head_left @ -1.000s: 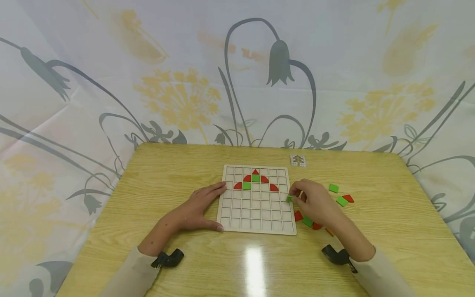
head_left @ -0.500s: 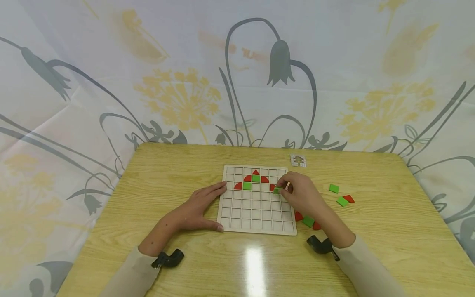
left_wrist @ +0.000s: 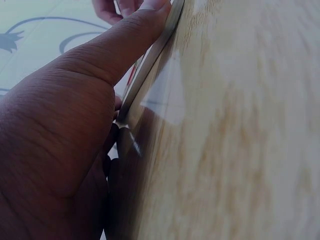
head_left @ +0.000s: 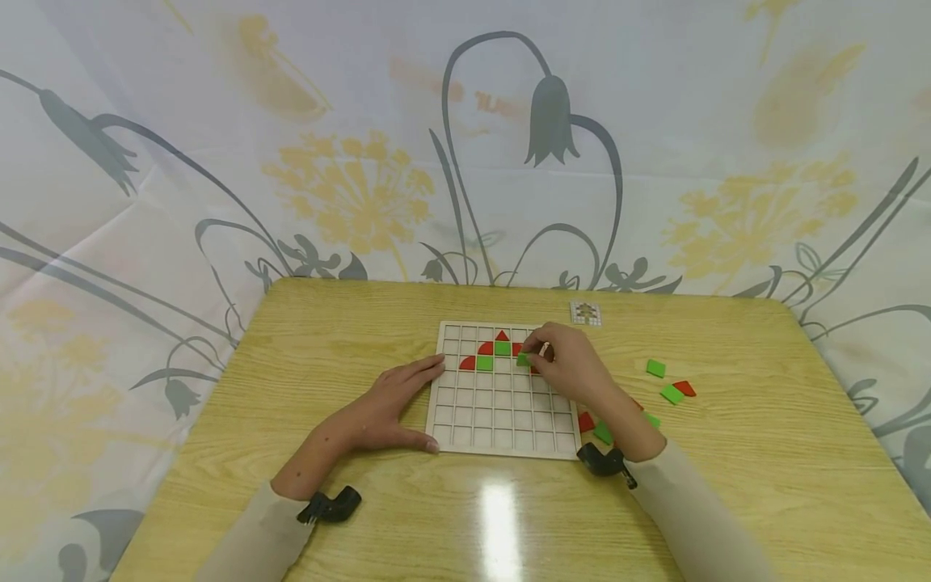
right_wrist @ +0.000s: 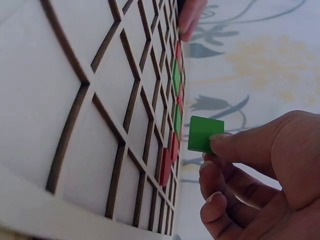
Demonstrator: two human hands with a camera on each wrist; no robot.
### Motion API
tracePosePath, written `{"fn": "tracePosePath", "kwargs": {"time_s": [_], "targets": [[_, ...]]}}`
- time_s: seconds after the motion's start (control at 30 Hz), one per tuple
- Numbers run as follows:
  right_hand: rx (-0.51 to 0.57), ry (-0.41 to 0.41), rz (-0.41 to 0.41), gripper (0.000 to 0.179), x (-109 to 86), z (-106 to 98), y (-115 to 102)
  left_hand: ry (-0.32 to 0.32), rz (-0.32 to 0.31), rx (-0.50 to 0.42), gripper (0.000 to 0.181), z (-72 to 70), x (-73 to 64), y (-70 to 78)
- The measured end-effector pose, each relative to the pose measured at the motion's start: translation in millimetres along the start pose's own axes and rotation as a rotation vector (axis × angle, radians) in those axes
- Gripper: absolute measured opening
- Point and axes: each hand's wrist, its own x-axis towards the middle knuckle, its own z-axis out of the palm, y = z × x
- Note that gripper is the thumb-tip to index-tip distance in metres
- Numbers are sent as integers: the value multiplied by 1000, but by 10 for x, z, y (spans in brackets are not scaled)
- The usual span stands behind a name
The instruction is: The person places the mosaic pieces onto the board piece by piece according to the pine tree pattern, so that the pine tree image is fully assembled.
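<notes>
left sleeve [head_left: 250,533]: beige | right sleeve [head_left: 698,513]: beige | left camera [head_left: 334,506]: black, bent | right camera [head_left: 600,461]: black, bent

We count one table [head_left: 764,453], one board [head_left: 492,418], one card [head_left: 585,314], two wrist cameras [head_left: 338,506] and two hands [head_left: 393,410]. The board carries five red tiles [head_left: 486,349] and two green tiles [head_left: 502,348]; the right hand [head_left: 575,364] has one green tile [right_wrist: 206,134]. On the table we see four green and at least three red.

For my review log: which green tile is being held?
The green tile pinched by the right hand; other green tiles lie on the board or table.
</notes>
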Motion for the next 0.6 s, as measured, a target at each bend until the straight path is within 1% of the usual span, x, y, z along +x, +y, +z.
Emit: {"fn": "tracePosePath", "kwargs": {"time_s": [0.23, 0.4, 0.6], "targets": [[6, -13, 9, 8, 47, 91, 44, -8, -8, 0, 118, 3, 2, -14], [26, -22, 13, 7, 50, 112, 60, -4, -6, -1, 117, 2, -5, -8], [26, -31, 19, 6, 53, 117, 85, -8, -11, 3, 117, -2, -1, 0]]}}
